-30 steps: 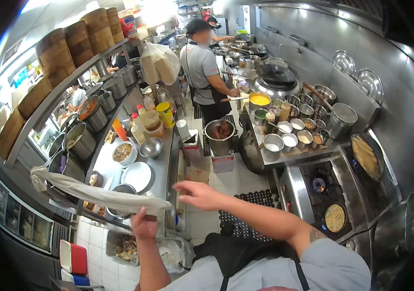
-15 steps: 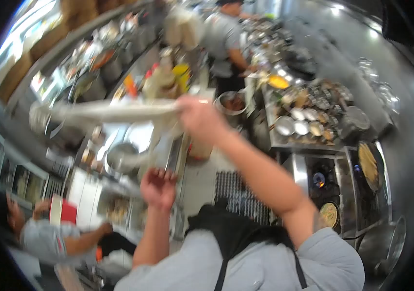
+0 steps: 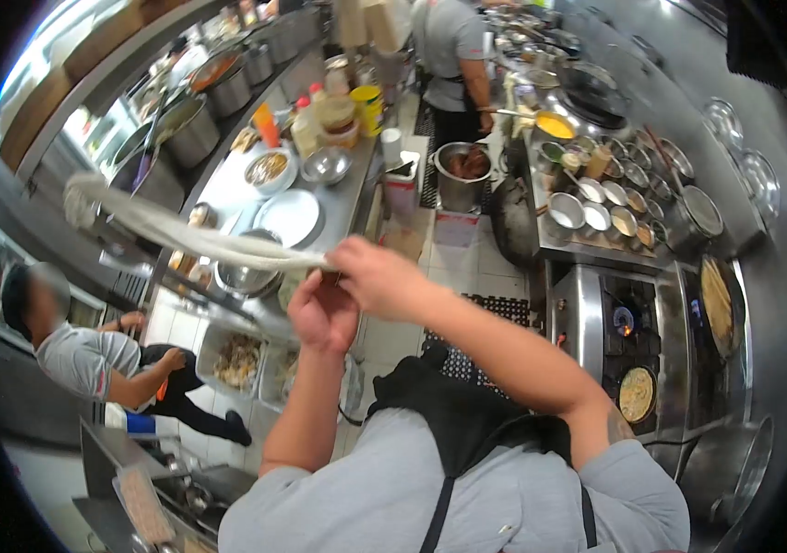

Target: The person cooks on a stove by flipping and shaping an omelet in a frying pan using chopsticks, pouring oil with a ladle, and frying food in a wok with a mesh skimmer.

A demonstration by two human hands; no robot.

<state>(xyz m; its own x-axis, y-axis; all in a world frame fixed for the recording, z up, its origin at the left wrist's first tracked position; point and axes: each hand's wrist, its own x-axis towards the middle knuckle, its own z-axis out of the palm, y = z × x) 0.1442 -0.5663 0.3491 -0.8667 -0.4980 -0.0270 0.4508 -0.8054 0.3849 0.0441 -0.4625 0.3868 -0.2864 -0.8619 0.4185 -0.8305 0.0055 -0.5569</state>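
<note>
Holding the whitish cloth [image 3: 195, 240] out as one long rolled strand, we have its near end in our right hand [image 3: 379, 281]; the far end bends into a loose coil near the steel pots [image 3: 192, 134], and what it may catch on there we cannot tell. By our judgement the gathering and stretching are done, while letting go of the cloth is not. It spans part of the steel surface [image 3: 347, 198], crossing in view over a metal bowl [image 3: 244, 279], with a white plate [image 3: 288, 218] near it.

Our right forearm reaches across the front of the body, elbow bent, back of the hand up, fingers pinching the cloth's end. Our left hand [image 3: 324, 315] rises from below, palm turned upward, fingers curled close against the right fingertips; whether they also grip the cloth, we cannot tell.
</note>
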